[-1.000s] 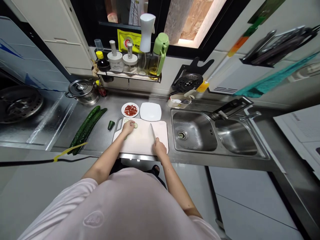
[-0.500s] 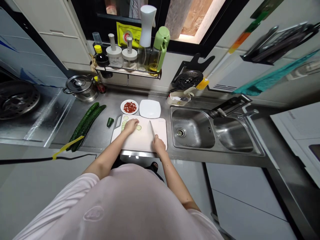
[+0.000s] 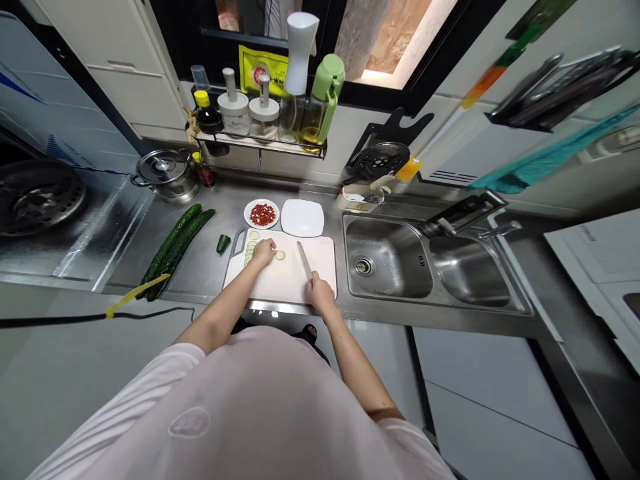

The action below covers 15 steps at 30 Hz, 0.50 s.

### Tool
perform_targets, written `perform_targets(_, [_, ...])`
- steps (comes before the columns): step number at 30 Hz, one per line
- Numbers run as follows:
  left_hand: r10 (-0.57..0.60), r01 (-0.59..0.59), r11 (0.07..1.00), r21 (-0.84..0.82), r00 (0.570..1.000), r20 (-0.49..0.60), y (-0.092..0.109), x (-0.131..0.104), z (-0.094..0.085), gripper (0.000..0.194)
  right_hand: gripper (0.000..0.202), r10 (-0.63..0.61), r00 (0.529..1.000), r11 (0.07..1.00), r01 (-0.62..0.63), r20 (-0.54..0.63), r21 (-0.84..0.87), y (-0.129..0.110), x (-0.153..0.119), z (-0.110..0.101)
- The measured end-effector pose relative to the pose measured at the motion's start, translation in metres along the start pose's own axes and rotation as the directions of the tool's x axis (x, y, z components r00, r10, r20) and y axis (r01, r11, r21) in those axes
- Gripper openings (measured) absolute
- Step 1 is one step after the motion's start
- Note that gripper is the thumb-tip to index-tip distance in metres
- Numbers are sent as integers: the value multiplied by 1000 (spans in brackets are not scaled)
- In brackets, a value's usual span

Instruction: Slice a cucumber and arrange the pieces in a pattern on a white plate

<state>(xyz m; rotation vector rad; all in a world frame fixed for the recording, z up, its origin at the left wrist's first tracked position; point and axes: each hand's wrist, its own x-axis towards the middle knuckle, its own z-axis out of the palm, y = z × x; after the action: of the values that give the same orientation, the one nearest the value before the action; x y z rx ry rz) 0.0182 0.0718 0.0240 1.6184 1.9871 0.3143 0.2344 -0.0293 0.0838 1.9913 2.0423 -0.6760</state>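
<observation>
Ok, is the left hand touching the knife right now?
Apart. The head view shows a strip of bare cutting board between the left hand and the knife, which the right hand grips.

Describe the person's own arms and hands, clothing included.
The left hand and right hand wear no gloves, and no watch shows on either wrist. The forearms are uncovered below loose, short, pale pink sleeves, creased into folds. They belong to a matching shirt with an outlined emblem, its lettering unreadable.
</observation>
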Motion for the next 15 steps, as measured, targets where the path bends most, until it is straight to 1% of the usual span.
perform_targets(2, [-2,2,1000,-7,1000,-1,0,1,1,15,27,-37,999,999,37,6,-3,-2,-9,-1])
perform_targets(8, [-45,46,999,6,999,-9,1,5,5,15,24,-78,992,996,83,104,-44,-14,-26,-4])
perform_targets(10, [-56,56,998,12,998,-5,1,6,6,15,24,-91,990,994,97,106,-52,-16,-28,-3])
perform_targets(15, [-40,40,999,5,999,-4,-1,8,8,17,24,-125,988,989,131,88,-68,-17,-26,2])
